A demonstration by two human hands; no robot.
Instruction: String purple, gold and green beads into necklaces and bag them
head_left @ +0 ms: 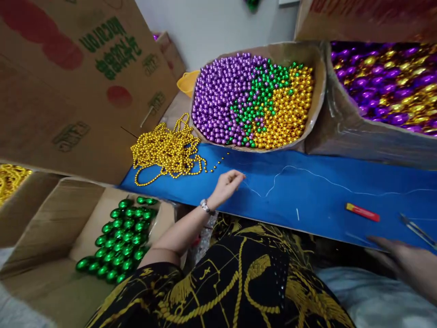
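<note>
My left hand [229, 184], with a bracelet-like watch [205, 206] on the wrist, is raised over the blue tabletop [246, 207], its fingertips pinched on a thin white thread [316, 172]. The slack thread dips and runs across the table to the right edge. Beside this hand lies a heap of gold bead strands [165, 146], with a few loose gold beads trailing towards the box. What seems to be my right hand [392, 253] is low at the right table edge, smeared by motion. A faint thin streak shows at its fingertips; I cannot make out its grip.
A carton of purple, green and gold beads [252, 98] stands behind the table. Another carton of shiny beads [385, 86] is at right. A red and yellow cutter [362, 212] and metal tool [418, 231] lie on the table. Green beads [119, 241] fill a box lower left.
</note>
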